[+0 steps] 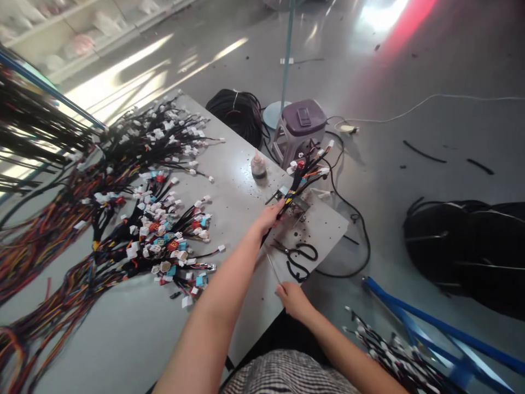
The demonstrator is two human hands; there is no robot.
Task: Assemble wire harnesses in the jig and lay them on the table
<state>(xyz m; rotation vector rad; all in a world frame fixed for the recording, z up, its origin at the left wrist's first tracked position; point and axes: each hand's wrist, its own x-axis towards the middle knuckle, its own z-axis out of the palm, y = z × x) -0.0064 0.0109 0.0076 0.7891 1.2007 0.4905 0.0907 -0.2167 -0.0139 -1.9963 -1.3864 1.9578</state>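
My left hand (271, 215) is closed around a wire harness (299, 183) sheathed in black, with a yellow mark near my fingers. Its white, red and orange connector ends fan out beyond the hand, over the table's far corner. Lower down, my right hand (294, 300) pinches the near end of a thin, pale rod (274, 268). The rod's other end points up toward the harness below my left hand; whether they touch I cannot tell. Black-handled scissors (302, 253) lie on the table just beyond my right hand. A small metal fixture (296, 202) sits under the harness, partly covered.
Many connector-ended harnesses (164, 235) cover the table's left side. A small squeeze bottle (258, 166) stands near the far edge. Beyond are a purple-topped stool (304, 117) and coiled black tubing (238, 115). Larger coils (467, 251) and a blue frame (443, 323) occupy the right.
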